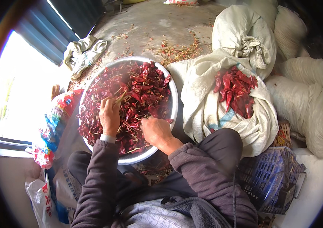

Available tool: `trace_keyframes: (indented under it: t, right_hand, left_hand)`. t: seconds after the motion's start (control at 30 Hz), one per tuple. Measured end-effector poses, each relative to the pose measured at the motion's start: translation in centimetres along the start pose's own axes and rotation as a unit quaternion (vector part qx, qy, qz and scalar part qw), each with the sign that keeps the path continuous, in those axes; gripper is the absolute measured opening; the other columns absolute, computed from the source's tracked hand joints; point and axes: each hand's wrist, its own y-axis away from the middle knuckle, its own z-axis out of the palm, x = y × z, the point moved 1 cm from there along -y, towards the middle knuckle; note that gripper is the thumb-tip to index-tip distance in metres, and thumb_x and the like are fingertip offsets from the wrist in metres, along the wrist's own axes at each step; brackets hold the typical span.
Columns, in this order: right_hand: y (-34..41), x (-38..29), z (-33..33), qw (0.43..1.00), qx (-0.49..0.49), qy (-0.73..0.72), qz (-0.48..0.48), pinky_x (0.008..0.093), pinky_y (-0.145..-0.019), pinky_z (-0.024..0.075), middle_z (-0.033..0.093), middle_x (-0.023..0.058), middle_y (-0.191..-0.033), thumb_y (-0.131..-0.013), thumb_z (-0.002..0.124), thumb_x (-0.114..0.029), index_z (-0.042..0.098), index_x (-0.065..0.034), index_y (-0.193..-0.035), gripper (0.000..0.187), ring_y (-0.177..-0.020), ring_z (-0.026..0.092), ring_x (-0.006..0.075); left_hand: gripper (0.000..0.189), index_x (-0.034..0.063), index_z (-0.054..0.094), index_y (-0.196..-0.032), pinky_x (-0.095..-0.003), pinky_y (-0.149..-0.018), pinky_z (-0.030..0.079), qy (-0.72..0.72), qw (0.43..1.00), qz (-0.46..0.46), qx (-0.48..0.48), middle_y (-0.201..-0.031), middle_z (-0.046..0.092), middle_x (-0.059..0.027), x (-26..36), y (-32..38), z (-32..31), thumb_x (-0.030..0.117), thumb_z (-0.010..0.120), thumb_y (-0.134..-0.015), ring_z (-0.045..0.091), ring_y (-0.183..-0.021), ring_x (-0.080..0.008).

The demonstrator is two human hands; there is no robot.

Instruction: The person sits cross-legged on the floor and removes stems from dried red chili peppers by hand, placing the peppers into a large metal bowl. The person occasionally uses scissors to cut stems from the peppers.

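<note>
A wide metal basin (174, 99) in front of me is heaped with dried red chili peppers (138, 85). Over its left half, my left hand (110, 116) pinches a pale yellowish stalk or pod (121, 97) between thumb and fingers. My right hand (157, 131) is at the lower right of the heap, fingers curled together at the peppers; whether it grips one is hidden. To the right, an open white woven sack (198, 99) with rolled-down sides holds more whole red chilies (232, 88).
Full woven sacks (242, 31) are stacked at right, above a blue plastic basket (267, 176). Stem scraps (181, 52) lie on the concrete floor beyond the basin. A crumpled sack (84, 54) and colourful plastic packaging (50, 131) are at left.
</note>
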Motion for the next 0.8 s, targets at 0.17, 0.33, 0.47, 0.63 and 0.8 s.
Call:
trace_keyframes:
  t: [0.17, 0.33, 0.47, 0.63, 0.8]
  right_hand:
    - [0.4, -1.4, -0.5, 0.997, 0.062, -0.039, -0.023, 0.0492, -0.069, 0.0563, 0.068, 0.0170, -0.088, -0.093, 0.070, -0.035, 0.065, -0.0049, -0.091, 0.031, -0.081, 0.070, 0.0393]
    - [0.7, -1.7, 0.2, 0.997, 0.043, -0.047, -0.050, 0.0483, -0.071, 0.0573, 0.070, 0.0171, -0.093, -0.089, 0.073, -0.041, 0.068, -0.0039, -0.106, 0.042, -0.085, 0.071, 0.0386]
    - [0.6, -1.6, 1.2, 0.998, -0.003, -0.027, -0.062, 0.0472, -0.074, 0.0572, 0.071, 0.0161, -0.096, -0.088, 0.074, -0.042, 0.065, -0.0038, -0.108, 0.044, -0.089, 0.071, 0.0368]
    - [0.4, -1.5, 1.6, 0.997, -0.071, -0.003, -0.021, 0.0503, -0.076, 0.0561, 0.072, 0.0191, -0.092, -0.091, 0.072, -0.039, 0.064, -0.0013, -0.101, 0.040, -0.089, 0.072, 0.0388]
    - [0.6, -1.6, 1.8, 0.992, -0.120, -0.009, 0.034, 0.0518, -0.078, 0.0550, 0.073, 0.0219, -0.093, -0.094, 0.067, -0.040, 0.064, -0.0011, -0.101, 0.040, -0.091, 0.071, 0.0411]
  left_hand:
    - [0.010, 0.0029, 0.065, -0.096, -0.0253, -0.063, 0.045, 0.300, 0.912, -0.279, -0.024, -0.080, 0.060, 0.0015, 1.6, 5.4, -1.7, 0.011, 0.069, -0.098, 0.054, -0.072, -0.0079]
    - [0.016, 0.0047, 0.065, -0.099, -0.0222, -0.065, 0.045, 0.483, 0.758, -0.437, -0.035, -0.079, 0.060, 0.0029, 1.2, 8.9, -1.4, 0.018, 0.059, -0.105, 0.054, -0.069, -0.0068]
    - [0.014, 0.0046, 0.065, -0.101, -0.0237, -0.063, 0.047, 0.580, 0.684, -0.436, -0.077, -0.082, 0.063, 0.0017, 1.0, 10.2, -1.7, 0.016, 0.058, -0.106, 0.057, -0.069, -0.0078]
    - [0.019, -0.0009, 0.071, -0.104, -0.0271, -0.064, 0.050, 0.178, 0.909, -0.369, -0.073, -0.086, 0.070, -0.0025, -0.3, 10.9, -2.6, 0.017, 0.065, -0.102, 0.061, -0.070, -0.0106]
    - [0.026, -0.0024, 0.070, -0.109, -0.0314, -0.074, 0.053, 0.135, 0.944, -0.296, -0.056, -0.091, 0.071, -0.0085, -0.8, 11.2, -2.7, 0.021, 0.072, -0.098, 0.065, -0.083, -0.0142]
